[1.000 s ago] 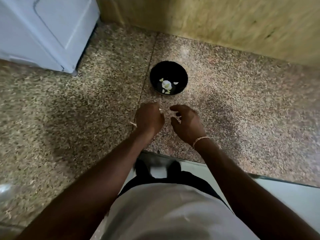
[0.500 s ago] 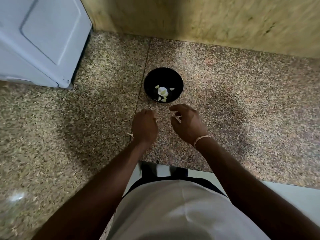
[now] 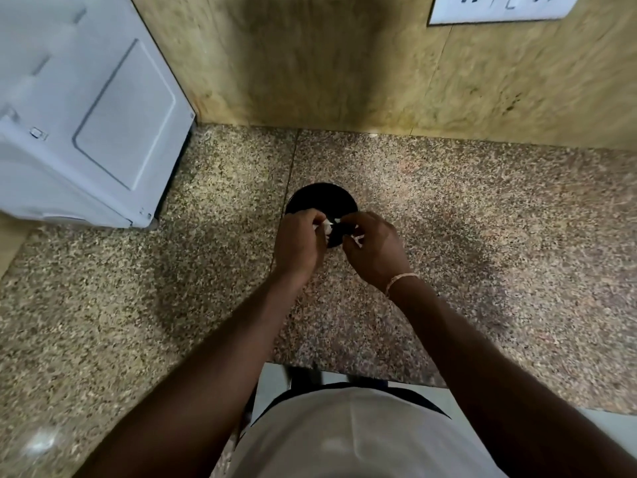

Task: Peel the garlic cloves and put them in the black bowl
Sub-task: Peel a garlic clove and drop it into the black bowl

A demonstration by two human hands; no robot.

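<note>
The black bowl (image 3: 322, 199) stands on the speckled granite counter (image 3: 465, 236), its near half covered by my hands. My left hand (image 3: 299, 244) pinches a white garlic clove (image 3: 326, 228) at its fingertips, just over the bowl. My right hand (image 3: 374, 251) meets it from the right, fingers curled, pinching the clove's papery white skin (image 3: 336, 220); another white scrap (image 3: 356, 239) shows under its fingers. What lies inside the bowl is hidden by my hands.
A white appliance (image 3: 86, 115) stands at the back left of the counter. A yellowish stone wall (image 3: 344, 63) rises right behind the bowl, with a white socket plate (image 3: 496, 8) at top right. The counter's front edge (image 3: 362, 370) runs near my body.
Both hands have moved forward from the counter in front of the bowl to above its near half, and have come together on the clove. The camera tilted up.
</note>
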